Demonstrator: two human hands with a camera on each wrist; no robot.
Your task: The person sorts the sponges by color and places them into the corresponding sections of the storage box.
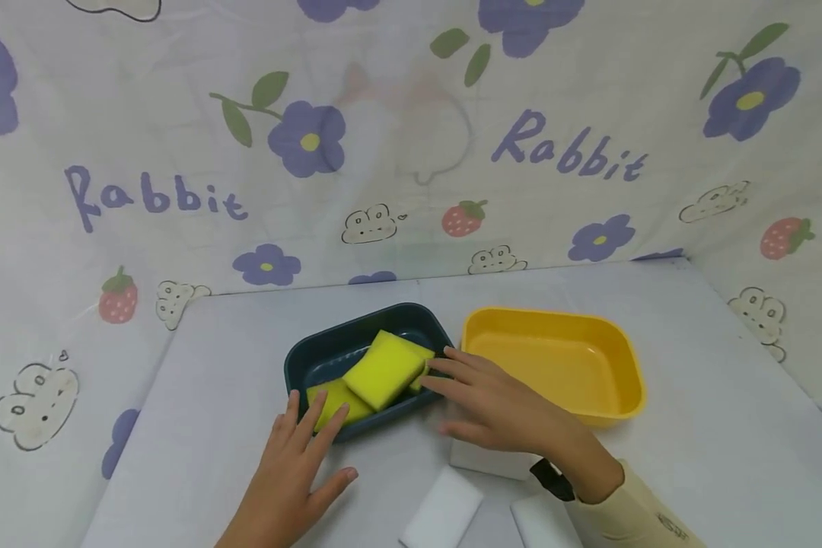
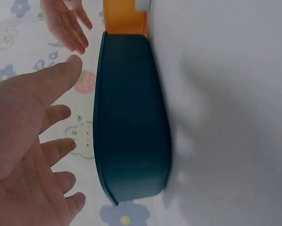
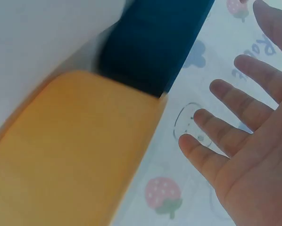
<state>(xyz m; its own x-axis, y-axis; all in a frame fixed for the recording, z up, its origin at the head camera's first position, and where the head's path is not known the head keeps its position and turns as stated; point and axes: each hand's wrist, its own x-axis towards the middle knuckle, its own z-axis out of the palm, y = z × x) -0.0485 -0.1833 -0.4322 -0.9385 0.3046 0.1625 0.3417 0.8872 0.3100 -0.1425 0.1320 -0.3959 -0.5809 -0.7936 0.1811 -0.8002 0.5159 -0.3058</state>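
A dark teal tray (image 1: 315, 346) stands mid-table with several yellow sponges (image 1: 386, 369) piled inside, one lying tilted across the others. My left hand (image 1: 294, 464) hovers by the tray's near left corner, fingers spread and holding nothing. At the tray's right end is my right hand (image 1: 493, 399), its fingers extended over the rim and close to the sponges. In the left wrist view, the left fingers (image 2: 61, 150) spread beside the tray's outer wall (image 2: 131, 117). The right wrist view shows straight, parted fingers (image 3: 226, 132) with nothing in them.
A yellow tray (image 1: 555, 365) stands just right of the teal one. Several white blocks (image 1: 441, 508) lie on the table in front of the trays, one partly hidden beneath the right hand. A printed cloth (image 1: 397, 152) hangs behind the table's back edge.
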